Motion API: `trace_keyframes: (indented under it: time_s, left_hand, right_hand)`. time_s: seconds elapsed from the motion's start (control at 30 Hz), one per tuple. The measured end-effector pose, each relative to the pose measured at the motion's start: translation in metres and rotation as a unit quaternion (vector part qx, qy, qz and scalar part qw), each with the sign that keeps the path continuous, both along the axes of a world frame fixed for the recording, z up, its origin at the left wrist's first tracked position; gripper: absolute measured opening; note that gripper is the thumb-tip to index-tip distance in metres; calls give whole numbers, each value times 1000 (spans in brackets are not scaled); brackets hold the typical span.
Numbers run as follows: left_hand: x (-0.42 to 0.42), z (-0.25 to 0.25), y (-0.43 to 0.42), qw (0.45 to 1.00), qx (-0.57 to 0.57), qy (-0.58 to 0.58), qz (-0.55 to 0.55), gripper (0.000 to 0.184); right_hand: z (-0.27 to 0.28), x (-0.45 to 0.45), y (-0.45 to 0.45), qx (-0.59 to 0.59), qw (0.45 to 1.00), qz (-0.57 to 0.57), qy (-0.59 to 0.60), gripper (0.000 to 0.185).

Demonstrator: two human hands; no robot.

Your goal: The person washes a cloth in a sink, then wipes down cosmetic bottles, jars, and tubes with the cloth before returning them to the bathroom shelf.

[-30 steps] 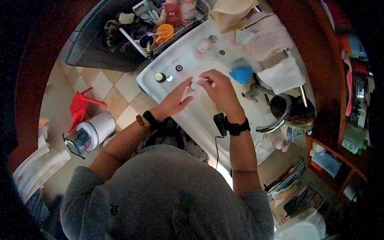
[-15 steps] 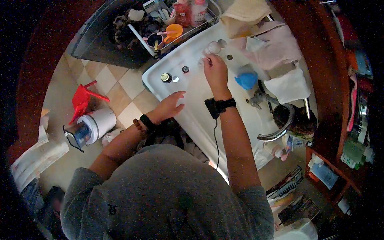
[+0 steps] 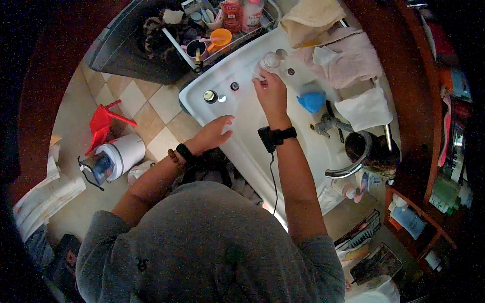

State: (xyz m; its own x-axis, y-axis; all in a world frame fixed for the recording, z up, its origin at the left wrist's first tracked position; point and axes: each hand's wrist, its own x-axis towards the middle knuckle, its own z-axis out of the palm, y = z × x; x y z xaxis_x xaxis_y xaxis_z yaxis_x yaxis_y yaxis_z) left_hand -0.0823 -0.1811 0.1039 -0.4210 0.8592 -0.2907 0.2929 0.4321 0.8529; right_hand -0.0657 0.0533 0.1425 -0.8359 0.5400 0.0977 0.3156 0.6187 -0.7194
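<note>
My right hand (image 3: 271, 93) reaches over the white sink (image 3: 247, 123), its fingers bent at a pale, see-through item near a clear round container (image 3: 270, 61). Whether the fingers hold that item is too small to make out. Near the sink's front edge, my left hand (image 3: 213, 133) hovers with its fingers apart and nothing in it. A dark bottle with a pale top (image 3: 210, 96) stands on the left rim, beside a small white disc (image 3: 222, 99). A small dark bottle (image 3: 235, 86) is a little farther right. The blue crumpled item (image 3: 311, 101) lies right of my right hand.
A chrome faucet (image 3: 348, 171) curves over the sink's right side. Towels (image 3: 348, 55) hang at the back right. A basket behind the sink holds bottles and an orange cup (image 3: 220, 38). On the floor at left are a red dustpan (image 3: 102, 125) and a white bin (image 3: 126, 155).
My hands have parted: the right moved back toward the clear container, while the left drew slightly toward my body. The whole view has shifted a little.
</note>
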Motion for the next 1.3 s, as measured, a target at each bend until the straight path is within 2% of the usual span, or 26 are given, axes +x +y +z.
trace_keyframes:
  time_s: [0.13, 0.23, 0.33, 0.4, 0.43, 0.5, 0.63, 0.73, 0.87, 0.93, 0.97, 1.07, 1.13, 1.2, 1.23, 1.3]
  left_hand:
    - [-1, 1, -2, 1000, -2, -4, -6, 50]
    - [-1, 2, -4, 1000, 3, -16, -1, 50]
    - [-1, 12, 0, 1000, 19, -13, 17, 50]
    - [-2, 21, 7, 999, 45, 16, 25, 50]
    - [-2, 29, 10, 997, 64, 3, 35, 49]
    - [-3, 52, 21, 993, 102, -25, 52, 48]
    - [3, 93, 50, 965, 182, -166, 89, 40]
    - [9, 123, 68, 934, 190, -302, 26, 40]
    - [28, 159, 91, 940, 121, -317, -39, 35]
    - [37, 151, 99, 934, 127, -329, -55, 34]
    - [42, 144, 103, 931, 129, -335, -63, 33]
    - [54, 119, 112, 932, 97, -345, -55, 33]
    - [56, 104, 112, 932, 65, -351, -66, 37]
    - [67, 93, 112, 927, 39, -367, -66, 39]
    - [72, 87, 113, 923, 31, -379, -59, 39]
    - [81, 77, 115, 916, 27, -395, -56, 39]
  right_hand:
    - [5, 1, -2, 33, 999, -9, 13, 23]
    - [26, 7, -2, -31, 997, -68, 35, 22]
    - [48, 26, 5, -182, 971, -125, 94, 22]
    - [77, 47, 5, -270, 933, -187, 146, 21]
    - [86, 59, 5, -313, 908, -219, 171, 21]
    - [92, 86, 15, -309, 903, -222, 201, 20]
    - [109, 126, 13, -355, 859, -275, 245, 15]
    - [120, 151, 5, -396, 826, -291, 275, 12]
    - [129, 176, -4, -398, 814, -299, 300, 17]
    - [135, 186, -8, -411, 793, -303, 332, 19]
    - [125, 198, -7, -416, 807, -288, 304, 22]
    - [83, 225, -19, -244, 917, -254, 184, 25]
    - [46, 246, -29, -104, 959, -253, 76, 27]
    - [17, 277, -19, 31, 966, -251, -54, 27]
    - [4, 291, -8, -14, 949, -288, -123, 28]
    - [0, 302, 16, 93, 955, -278, -56, 29]
